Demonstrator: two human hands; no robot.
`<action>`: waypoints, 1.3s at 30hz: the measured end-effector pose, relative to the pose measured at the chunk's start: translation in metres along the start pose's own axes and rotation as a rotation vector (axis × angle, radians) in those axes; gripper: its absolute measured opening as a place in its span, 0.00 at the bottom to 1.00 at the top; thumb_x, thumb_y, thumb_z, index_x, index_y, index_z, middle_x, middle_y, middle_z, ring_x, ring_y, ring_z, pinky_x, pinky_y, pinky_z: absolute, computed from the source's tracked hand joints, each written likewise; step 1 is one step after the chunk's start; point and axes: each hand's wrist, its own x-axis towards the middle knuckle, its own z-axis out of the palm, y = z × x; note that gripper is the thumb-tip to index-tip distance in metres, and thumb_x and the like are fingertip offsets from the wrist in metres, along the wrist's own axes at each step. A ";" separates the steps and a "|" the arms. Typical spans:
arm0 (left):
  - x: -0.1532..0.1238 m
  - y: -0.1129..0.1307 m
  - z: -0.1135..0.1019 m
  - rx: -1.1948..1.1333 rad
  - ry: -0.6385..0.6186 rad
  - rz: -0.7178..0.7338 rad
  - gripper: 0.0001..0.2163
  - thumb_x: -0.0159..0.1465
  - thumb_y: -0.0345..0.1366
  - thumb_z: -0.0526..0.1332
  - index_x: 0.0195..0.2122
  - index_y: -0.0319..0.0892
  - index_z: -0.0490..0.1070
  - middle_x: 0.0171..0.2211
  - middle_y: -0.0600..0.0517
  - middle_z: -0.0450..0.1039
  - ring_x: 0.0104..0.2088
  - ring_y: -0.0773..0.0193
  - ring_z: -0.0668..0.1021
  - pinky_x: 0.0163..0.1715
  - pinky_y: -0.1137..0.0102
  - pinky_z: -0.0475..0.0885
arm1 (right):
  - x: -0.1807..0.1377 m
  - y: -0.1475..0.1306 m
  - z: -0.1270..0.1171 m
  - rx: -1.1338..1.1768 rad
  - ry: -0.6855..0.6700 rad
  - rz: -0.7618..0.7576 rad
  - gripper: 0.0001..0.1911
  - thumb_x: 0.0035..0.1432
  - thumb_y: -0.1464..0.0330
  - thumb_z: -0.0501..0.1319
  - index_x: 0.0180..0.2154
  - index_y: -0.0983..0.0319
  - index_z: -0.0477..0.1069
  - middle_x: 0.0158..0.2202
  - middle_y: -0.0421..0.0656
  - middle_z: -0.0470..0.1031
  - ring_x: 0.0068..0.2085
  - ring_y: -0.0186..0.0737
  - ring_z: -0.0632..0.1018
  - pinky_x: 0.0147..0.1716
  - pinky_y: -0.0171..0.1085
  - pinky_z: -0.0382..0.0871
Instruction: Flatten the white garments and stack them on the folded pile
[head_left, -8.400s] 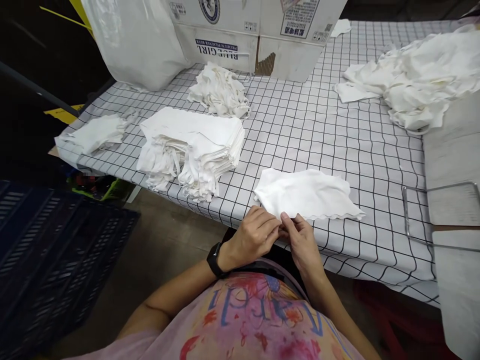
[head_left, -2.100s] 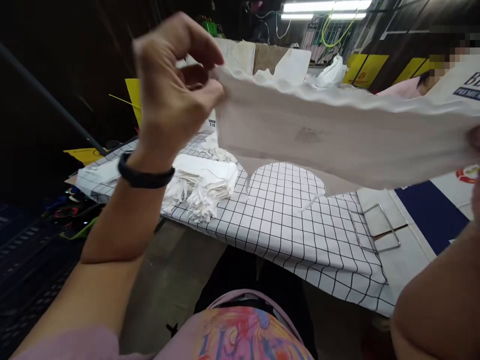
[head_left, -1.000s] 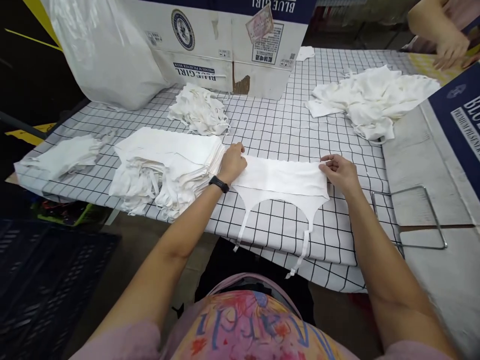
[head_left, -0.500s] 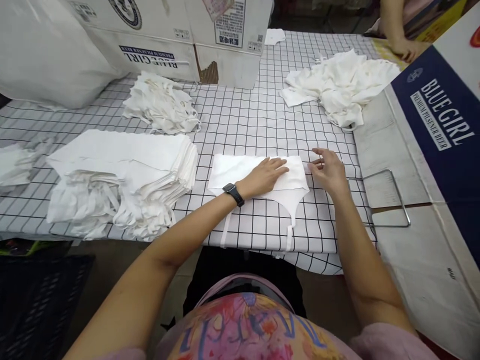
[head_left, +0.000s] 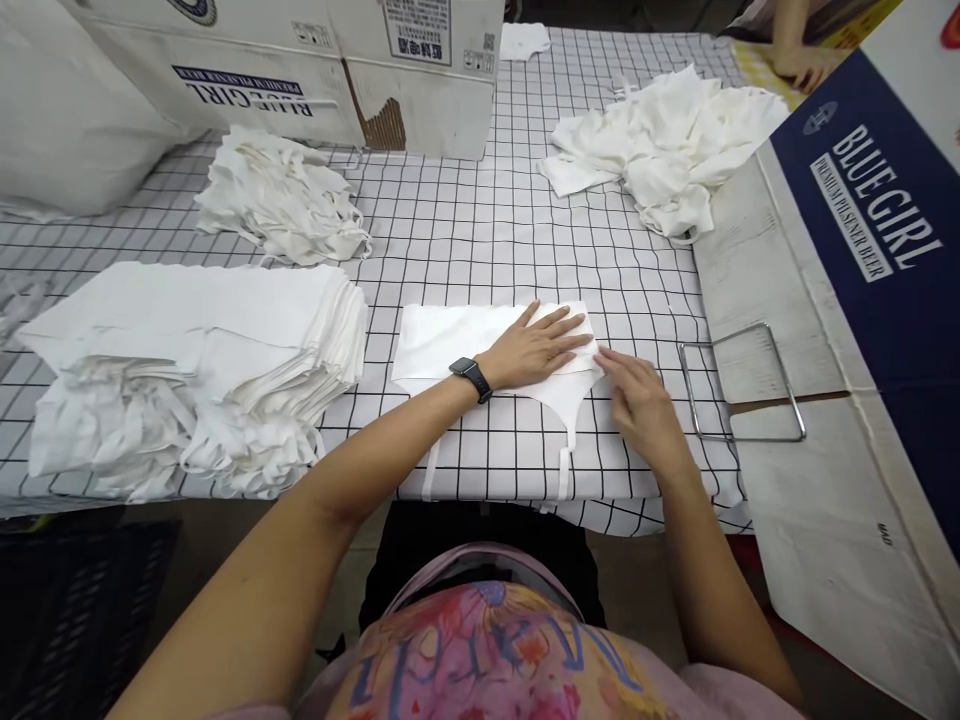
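A white camisole top (head_left: pixel 442 340) lies flat on the checked cloth in front of me, its body folded into a rectangle and its thin straps pointing toward me. My left hand (head_left: pixel 532 347), with a dark watch at the wrist, rests flat on the right part of the fabric, fingers spread. At the garment's right edge, my right hand (head_left: pixel 640 400) touches the side with its fingertips, the fingers drawn close together. Whether those fingers pinch the cloth is hard to see. To the left sits a thick stack of similar folded white tops (head_left: pixel 202 310), straps bunched at the front.
Loose white garments lie in a small heap (head_left: pixel 277 195) at back left and a larger heap (head_left: pixel 660 140) at back right. Cardboard boxes stand behind (head_left: pixel 427 100) and at right (head_left: pixel 885 200). A metal wire frame (head_left: pixel 742 385) lies beside the right box. Another person's hand (head_left: pixel 802 65) shows far right.
My right hand has come in from the right to the garment's side edge, its fingers closing together. My left hand stays on the fabric, fingers more spread. The view has shifted slightly.
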 end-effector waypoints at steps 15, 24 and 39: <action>0.000 -0.003 0.007 -0.058 0.050 0.033 0.23 0.75 0.52 0.49 0.71 0.67 0.55 0.76 0.63 0.45 0.77 0.54 0.48 0.74 0.41 0.34 | -0.034 -0.016 0.004 -0.102 -0.134 0.033 0.43 0.54 0.84 0.46 0.71 0.57 0.58 0.72 0.50 0.60 0.74 0.49 0.58 0.67 0.60 0.53; 0.001 -0.003 0.008 -0.052 0.069 0.037 0.23 0.74 0.49 0.51 0.70 0.65 0.57 0.75 0.61 0.49 0.76 0.51 0.51 0.73 0.39 0.33 | -0.086 -0.044 -0.012 -0.024 -0.198 -0.011 0.32 0.60 0.82 0.49 0.58 0.53 0.74 0.66 0.48 0.71 0.68 0.54 0.69 0.63 0.64 0.59; -0.023 0.069 0.028 0.033 -0.001 -0.055 0.29 0.76 0.49 0.43 0.75 0.44 0.49 0.77 0.47 0.39 0.77 0.57 0.45 0.75 0.45 0.35 | -0.062 -0.070 0.040 0.123 0.264 0.326 0.11 0.62 0.58 0.62 0.32 0.57 0.73 0.46 0.52 0.74 0.51 0.57 0.76 0.50 0.54 0.71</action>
